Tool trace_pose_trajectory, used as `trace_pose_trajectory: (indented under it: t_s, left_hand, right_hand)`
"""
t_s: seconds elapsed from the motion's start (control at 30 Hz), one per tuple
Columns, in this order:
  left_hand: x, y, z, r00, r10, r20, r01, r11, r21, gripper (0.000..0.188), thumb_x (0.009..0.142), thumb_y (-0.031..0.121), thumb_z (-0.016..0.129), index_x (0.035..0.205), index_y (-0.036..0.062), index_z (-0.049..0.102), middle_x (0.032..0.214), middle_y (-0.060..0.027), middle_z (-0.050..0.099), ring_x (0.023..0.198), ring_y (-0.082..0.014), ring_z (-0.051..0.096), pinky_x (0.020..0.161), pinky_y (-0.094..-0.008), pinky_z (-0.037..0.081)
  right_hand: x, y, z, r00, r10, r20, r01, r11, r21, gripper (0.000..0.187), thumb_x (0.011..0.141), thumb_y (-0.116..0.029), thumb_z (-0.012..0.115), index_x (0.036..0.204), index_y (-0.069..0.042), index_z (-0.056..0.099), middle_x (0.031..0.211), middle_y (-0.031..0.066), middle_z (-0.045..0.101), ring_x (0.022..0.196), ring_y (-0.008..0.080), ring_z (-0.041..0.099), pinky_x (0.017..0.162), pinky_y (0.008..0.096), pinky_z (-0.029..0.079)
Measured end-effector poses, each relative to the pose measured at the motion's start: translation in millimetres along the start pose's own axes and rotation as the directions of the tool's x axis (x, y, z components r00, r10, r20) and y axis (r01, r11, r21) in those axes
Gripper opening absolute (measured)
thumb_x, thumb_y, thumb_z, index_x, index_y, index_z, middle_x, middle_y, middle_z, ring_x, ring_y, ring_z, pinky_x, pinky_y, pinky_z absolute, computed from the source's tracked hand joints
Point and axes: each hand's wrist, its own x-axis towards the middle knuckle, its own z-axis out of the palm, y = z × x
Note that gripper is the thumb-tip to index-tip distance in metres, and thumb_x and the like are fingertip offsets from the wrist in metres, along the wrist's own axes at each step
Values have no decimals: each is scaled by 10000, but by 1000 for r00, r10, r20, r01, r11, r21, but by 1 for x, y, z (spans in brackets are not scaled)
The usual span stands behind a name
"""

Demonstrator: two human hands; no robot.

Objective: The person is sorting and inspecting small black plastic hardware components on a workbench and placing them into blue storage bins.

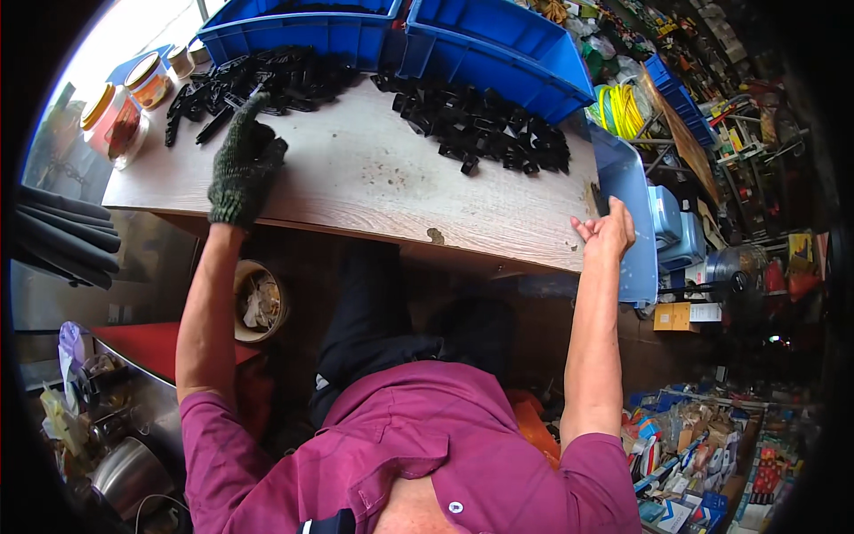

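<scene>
My left hand (pixel 242 165) wears a dark green knitted glove and is over the left part of the table. Its index finger stretches to the edge of a pile of long black plastic parts (pixel 285 76); the other fingers bend loosely, and nothing shows clearly in them. My bare right hand (pixel 608 231) is at the table's right edge, beside a light blue bin (pixel 636 267). Its thumb and fingers are bent but apart. Just beyond the fingertips is a small dark piece (pixel 598 196), apparently out of my grip. Short black plastic pieces (pixel 489 125) lie heaped at the back right.
Two blue crates (pixel 298 37) (pixel 498 58) stand along the back of the wooden table (pixel 356 178). Jars (pixel 111 120) line its left end. Below the table is a round bucket (pixel 261 303). Crowded goods, with a yellow coil (pixel 620 111), fill the right side.
</scene>
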Motion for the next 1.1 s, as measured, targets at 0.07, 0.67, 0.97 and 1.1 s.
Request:
trace_pose_trajectory:
  t_s: [0.07,0.67,0.97,1.1]
  left_hand:
    - [-16,8,24,996,-77,41,87,805,-587,456,885,-70,642,1309,88,589,920,-14,630,832,-92,596,795,-268,530]
    - [-36,51,63,922,366,122,-376,780,500,201,874,234,687,1024,101,710,967,-122,695,940,-349,632,801,-465,505]
    - [-36,50,64,918,379,116,-384,780,493,205,875,221,687,1026,84,707,953,-128,693,917,-349,636,796,-462,511]
    - [-36,51,63,927,358,113,-364,783,505,208,875,228,688,1024,84,707,949,-128,693,914,-348,636,793,-460,513]
  right_hand:
    - [-7,9,8,988,-26,149,49,987,-151,226,886,-214,689,1018,-57,595,500,8,384,402,144,443,524,464,611]
    - [-28,28,69,860,72,504,284,755,-591,205,835,-133,744,1008,-70,655,644,1,537,386,67,370,334,283,416]
    - [-30,25,67,867,81,492,259,770,-583,177,828,-108,733,974,-57,647,626,2,524,391,72,378,338,282,418]
    - [-31,26,70,875,30,483,329,694,-640,149,815,-102,730,940,-43,676,669,37,579,422,109,461,353,282,462]
